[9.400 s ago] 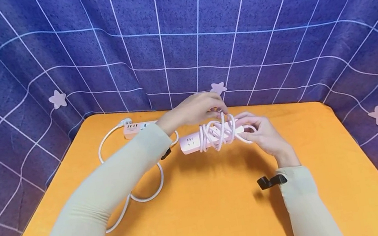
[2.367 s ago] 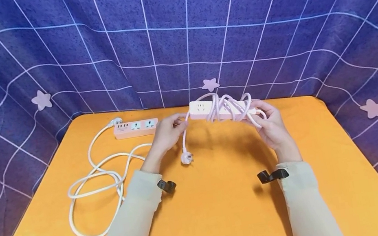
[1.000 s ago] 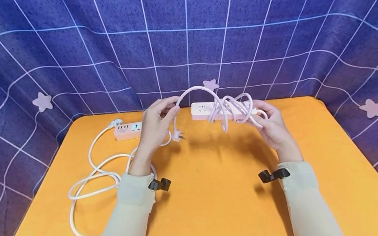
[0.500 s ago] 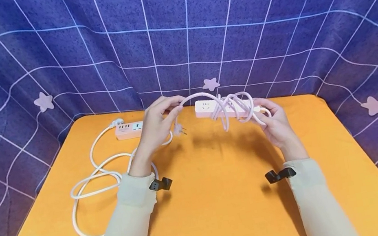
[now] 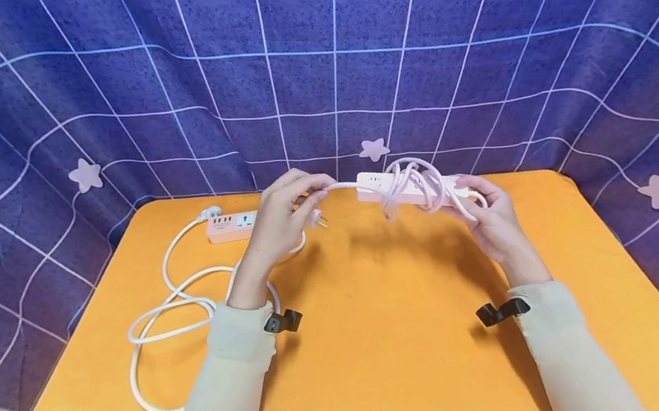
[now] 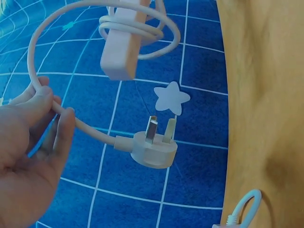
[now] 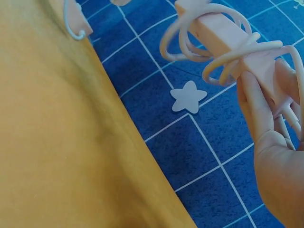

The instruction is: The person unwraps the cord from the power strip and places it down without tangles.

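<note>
Left hand [image 5: 286, 219]: thumb and fingertips pinching a cord [image 6: 97, 134], a short way from its plug [image 6: 154, 153]. Right hand [image 5: 497, 226]: fingers and thumb gripping one end of a pale pink power strip [image 5: 374, 180], the end where the cord comes out.

Power strip: one, held in the air above the table [image 5: 381, 370], lying nearly level between the two hands; socket face visible at the end nearer the left hand. Cord: pale pink, wound in loose loops around the strip's middle and right part, one run drawn across to the left hand. Plug: hanging free just beyond the left fingers, pins exposed, touching neither strip nor table.

Second power strip [image 5: 230, 229]: pink, on the table at the far left, partly behind the left hand; sockets and a row of small ports on top. White cord [image 5: 164, 267]: in loose, crossing loops on the table, partly under the left forearm.

Backdrop [image 5: 308, 72]: blue cloth, pale grid lines, star shapes.
</note>
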Demonstrator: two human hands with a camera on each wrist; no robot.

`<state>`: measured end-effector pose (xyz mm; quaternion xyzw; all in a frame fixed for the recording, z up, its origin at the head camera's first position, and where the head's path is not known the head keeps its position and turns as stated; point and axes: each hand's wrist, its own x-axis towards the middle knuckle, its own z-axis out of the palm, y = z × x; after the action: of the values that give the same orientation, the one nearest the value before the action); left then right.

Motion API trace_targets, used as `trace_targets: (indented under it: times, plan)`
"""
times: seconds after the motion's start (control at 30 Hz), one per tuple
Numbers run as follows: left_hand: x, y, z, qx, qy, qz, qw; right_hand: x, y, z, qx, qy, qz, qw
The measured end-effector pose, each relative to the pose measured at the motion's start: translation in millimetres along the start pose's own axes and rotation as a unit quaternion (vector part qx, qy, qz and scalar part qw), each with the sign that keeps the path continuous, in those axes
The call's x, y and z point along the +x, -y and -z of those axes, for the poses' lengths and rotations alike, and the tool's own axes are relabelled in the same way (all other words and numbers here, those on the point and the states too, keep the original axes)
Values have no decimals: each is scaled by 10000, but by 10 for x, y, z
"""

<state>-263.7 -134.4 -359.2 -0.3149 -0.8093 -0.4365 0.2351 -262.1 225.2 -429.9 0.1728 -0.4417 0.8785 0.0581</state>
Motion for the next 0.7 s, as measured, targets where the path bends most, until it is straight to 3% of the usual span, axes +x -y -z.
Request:
trace_targets:
  times: [0.27,0.53,0.7]
  plan:
    - [2,0,-15,-126,83,-245,9996,-29,2,26,-57,-37,-140,9999]
    - [1,-38,-22,-126,278,-323,9990,-21,33,33,362,153,70,9992]
    - [-18,-13,-34,-28,509,-491,9975,-26,70,49,471,63,108,9988]
